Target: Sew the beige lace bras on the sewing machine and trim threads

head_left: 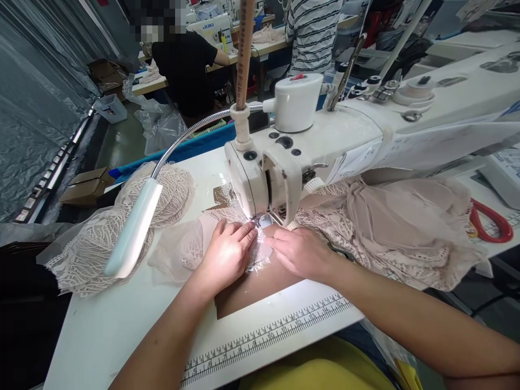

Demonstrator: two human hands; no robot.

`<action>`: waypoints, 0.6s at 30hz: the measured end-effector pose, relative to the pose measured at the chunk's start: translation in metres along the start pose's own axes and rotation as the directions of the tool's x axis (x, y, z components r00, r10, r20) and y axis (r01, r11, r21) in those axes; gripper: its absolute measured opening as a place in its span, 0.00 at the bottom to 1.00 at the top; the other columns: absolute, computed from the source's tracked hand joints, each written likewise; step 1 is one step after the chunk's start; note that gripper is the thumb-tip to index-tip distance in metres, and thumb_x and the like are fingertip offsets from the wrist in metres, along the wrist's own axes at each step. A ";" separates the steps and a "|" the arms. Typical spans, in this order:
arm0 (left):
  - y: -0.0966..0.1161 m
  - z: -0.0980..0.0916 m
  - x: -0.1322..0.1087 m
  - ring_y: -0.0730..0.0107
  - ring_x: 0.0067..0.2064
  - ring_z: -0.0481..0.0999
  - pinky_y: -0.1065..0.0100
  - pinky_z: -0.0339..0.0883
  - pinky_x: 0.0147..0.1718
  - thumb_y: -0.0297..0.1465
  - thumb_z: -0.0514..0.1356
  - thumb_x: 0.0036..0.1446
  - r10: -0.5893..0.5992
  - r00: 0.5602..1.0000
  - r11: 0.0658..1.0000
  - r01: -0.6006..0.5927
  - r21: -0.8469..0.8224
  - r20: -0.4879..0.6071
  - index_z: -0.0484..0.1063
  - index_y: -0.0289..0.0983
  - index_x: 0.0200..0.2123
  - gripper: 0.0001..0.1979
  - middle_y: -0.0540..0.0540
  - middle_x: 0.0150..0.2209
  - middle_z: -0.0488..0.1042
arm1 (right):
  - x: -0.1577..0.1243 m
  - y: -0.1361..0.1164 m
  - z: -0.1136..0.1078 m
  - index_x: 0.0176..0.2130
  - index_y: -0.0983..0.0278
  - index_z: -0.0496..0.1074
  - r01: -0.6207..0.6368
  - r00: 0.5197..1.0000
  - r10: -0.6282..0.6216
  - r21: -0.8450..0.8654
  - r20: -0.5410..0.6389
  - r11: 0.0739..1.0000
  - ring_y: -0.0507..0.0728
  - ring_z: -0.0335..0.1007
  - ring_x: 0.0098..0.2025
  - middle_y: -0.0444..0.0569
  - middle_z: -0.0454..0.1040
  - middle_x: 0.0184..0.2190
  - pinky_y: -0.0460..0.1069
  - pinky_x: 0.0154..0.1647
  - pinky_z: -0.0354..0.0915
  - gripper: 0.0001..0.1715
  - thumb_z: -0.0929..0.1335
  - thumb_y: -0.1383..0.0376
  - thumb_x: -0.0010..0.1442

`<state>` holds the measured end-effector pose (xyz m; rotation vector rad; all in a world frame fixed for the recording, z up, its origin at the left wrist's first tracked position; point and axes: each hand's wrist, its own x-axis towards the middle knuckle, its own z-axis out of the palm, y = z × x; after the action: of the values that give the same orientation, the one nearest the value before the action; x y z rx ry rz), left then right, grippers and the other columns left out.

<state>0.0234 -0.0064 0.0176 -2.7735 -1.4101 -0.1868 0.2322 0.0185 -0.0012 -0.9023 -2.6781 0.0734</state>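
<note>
My left hand [228,252] lies flat, fingers together, pressing a beige lace piece [182,249] onto the table just in front of the presser foot [264,220] of a white sewing machine [292,157]. My right hand [298,250] rests beside it, fingers extended onto the same brightly lit lace at the needle. The fingertips of both hands almost meet under the machine head. Below the hands lies a brown sheet [260,284].
A stack of lace cups [122,227] sits left, partly behind a gooseneck lamp [134,227]. More beige fabric [398,227] is heaped right of the machine. A printed ruler [268,336] runs along the table's front edge. Two other people [187,65] work at machines behind.
</note>
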 end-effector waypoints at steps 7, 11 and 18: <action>-0.008 0.008 0.002 0.52 0.51 0.68 0.48 0.55 0.52 0.24 0.50 0.60 -0.098 0.995 0.994 0.100 0.044 -0.033 0.69 0.34 0.53 0.19 0.39 0.54 0.71 | 0.008 -0.007 0.000 0.47 0.62 0.73 -0.119 0.990 0.121 -0.030 0.069 0.992 0.53 0.63 0.29 0.48 0.76 0.34 0.49 0.26 0.50 0.19 0.62 0.71 0.58; -0.013 0.011 0.003 0.51 0.50 0.68 0.48 0.56 0.52 0.24 0.51 0.59 -0.149 0.987 0.988 0.151 0.032 -0.054 0.69 0.36 0.52 0.19 0.38 0.52 0.72 | 0.010 -0.009 0.001 0.48 0.62 0.73 -0.144 0.986 0.146 -0.031 0.076 0.989 0.54 0.64 0.29 0.48 0.76 0.35 0.49 0.26 0.51 0.19 0.62 0.70 0.59; -0.018 0.014 -0.003 0.51 0.54 0.66 0.48 0.53 0.55 0.31 0.50 0.62 -0.234 0.967 0.972 0.233 -0.027 -0.102 0.68 0.35 0.53 0.18 0.38 0.53 0.71 | 0.009 -0.007 0.003 0.49 0.63 0.73 -0.141 0.986 0.142 -0.018 0.083 0.990 0.55 0.66 0.32 0.49 0.76 0.35 0.49 0.30 0.55 0.21 0.62 0.71 0.57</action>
<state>0.0082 0.0027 0.0026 -2.5590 -1.7107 -0.3441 0.2206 0.0188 -0.0003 -1.1155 -2.6893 0.1301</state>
